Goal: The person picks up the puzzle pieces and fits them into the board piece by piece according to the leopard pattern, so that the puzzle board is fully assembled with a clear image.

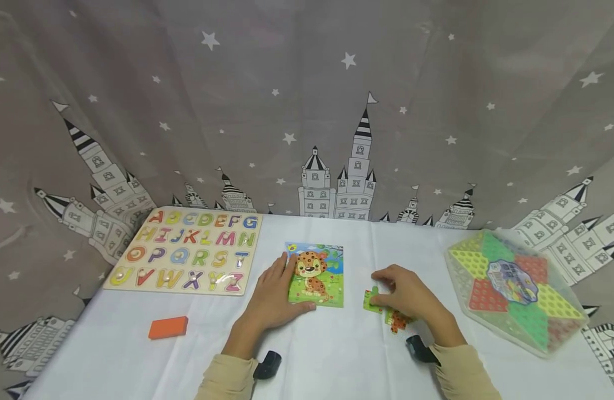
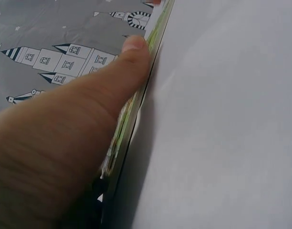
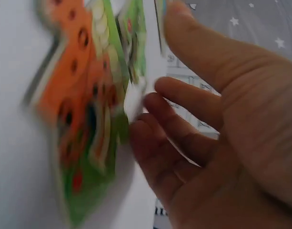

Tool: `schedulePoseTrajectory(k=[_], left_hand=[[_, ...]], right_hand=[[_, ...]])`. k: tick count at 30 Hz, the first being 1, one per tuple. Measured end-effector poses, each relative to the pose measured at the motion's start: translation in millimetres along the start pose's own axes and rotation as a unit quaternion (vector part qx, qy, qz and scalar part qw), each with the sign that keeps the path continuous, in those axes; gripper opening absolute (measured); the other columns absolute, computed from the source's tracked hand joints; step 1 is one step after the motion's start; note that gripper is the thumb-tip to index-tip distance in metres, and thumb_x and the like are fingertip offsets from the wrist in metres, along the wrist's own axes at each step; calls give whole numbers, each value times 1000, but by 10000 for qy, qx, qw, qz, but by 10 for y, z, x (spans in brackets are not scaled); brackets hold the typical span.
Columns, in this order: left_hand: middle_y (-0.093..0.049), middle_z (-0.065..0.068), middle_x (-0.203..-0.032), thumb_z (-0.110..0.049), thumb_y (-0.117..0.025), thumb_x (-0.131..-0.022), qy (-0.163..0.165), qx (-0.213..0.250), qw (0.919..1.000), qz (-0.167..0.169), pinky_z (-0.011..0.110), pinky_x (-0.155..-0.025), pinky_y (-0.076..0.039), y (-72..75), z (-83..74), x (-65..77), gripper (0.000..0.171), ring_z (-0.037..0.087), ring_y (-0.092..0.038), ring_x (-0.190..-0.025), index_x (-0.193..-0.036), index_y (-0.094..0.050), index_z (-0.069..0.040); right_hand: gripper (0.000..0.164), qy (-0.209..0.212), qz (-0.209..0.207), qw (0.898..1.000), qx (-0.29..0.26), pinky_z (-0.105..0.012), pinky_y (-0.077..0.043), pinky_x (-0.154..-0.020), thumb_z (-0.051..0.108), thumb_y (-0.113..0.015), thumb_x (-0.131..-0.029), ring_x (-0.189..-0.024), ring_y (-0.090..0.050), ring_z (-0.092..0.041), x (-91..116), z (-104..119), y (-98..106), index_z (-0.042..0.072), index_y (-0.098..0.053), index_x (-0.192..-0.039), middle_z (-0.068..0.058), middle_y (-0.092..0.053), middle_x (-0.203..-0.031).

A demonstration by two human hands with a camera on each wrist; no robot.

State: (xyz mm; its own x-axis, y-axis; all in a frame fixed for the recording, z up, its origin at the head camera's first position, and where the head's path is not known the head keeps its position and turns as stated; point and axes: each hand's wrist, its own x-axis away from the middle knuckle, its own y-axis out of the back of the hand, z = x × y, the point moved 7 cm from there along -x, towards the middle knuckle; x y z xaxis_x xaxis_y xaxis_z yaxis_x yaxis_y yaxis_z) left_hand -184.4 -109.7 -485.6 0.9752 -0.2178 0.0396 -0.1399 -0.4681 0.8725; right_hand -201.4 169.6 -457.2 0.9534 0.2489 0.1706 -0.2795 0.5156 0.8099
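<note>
A leopard picture puzzle (image 1: 318, 286) lies on the white table in front of the person. The left hand (image 1: 274, 289) rests along its left side, fingers extended near the upper left corner and thumb along the lower edge; in the left wrist view the thumb (image 2: 134, 52) lies against the puzzle's side. To the right, the right hand (image 1: 407, 291) is spread low over loose pieces. Its thumb tip overlaps a green puzzle piece (image 1: 370, 304), with the index finger apart from the thumb. An orange spotted leopard piece (image 3: 74, 90) lies beneath that hand, partly hidden in the head view.
A wooden alphabet board (image 1: 186, 250) lies at the back left, with an orange block (image 1: 168, 328) in front of it. On the right is a hexagonal box (image 1: 517, 289) with coloured pegboard triangles. A grey castle-print curtain (image 1: 307, 83) hangs behind the table.
</note>
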Motion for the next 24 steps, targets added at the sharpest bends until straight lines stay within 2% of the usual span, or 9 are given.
schedulePoseTrajectory(k=[3,8,12,16,20,24], left_hand=[[-17,14,-172,-61,-82,-75,120,337,9994,-39,55,-128,-21,28,47,11,124,34,-19,-159,-165,-14,-8],[-25,18,-169,-52,-87,-74,328,645,9973,-86,56,-127,-23,52,110,40,126,38,-23,-157,-164,-12,-2],[-25,19,-168,-50,-87,-75,397,703,9967,-81,56,-128,-22,43,134,46,125,38,-24,-156,-163,-13,-2],[-25,19,-168,-49,-86,-76,407,730,9965,-100,56,-128,-22,39,122,41,123,38,-23,-156,-163,-14,-2],[-26,19,-168,-49,-86,-75,409,756,9962,-144,56,-128,-22,69,100,44,122,38,-23,-157,-163,-16,-2],[-26,19,-168,-50,-86,-76,414,705,9966,-139,55,-128,-22,79,105,50,121,37,-24,-157,-163,-17,-2]], right_hand=[[59,-27,103,9998,146,-43,-54,-95,34,-91,-76,-104,-61,-19,109,-37,0,11,-71,-126,-3,-67,-121],[52,26,-84,9998,156,-48,-52,-104,31,-91,-75,-113,-63,-23,145,12,-46,11,-73,-121,-1,-67,-115],[36,-36,-126,9999,73,-37,-55,-89,25,-88,-79,-95,-61,-15,113,53,-98,14,-73,-111,4,-67,-103],[17,-98,-128,9986,-507,-26,-50,-71,17,-80,-88,-79,-57,-12,85,88,-77,14,-69,-100,4,-65,-87],[14,-84,-233,9931,-1148,-24,-51,-65,17,-78,-90,-76,-61,-11,-6,237,-72,14,-68,-100,2,-67,-85],[17,224,-314,9887,-1446,-25,-53,-65,19,-80,-89,-76,-65,-8,-169,563,-187,15,-72,-103,3,-70,-90]])
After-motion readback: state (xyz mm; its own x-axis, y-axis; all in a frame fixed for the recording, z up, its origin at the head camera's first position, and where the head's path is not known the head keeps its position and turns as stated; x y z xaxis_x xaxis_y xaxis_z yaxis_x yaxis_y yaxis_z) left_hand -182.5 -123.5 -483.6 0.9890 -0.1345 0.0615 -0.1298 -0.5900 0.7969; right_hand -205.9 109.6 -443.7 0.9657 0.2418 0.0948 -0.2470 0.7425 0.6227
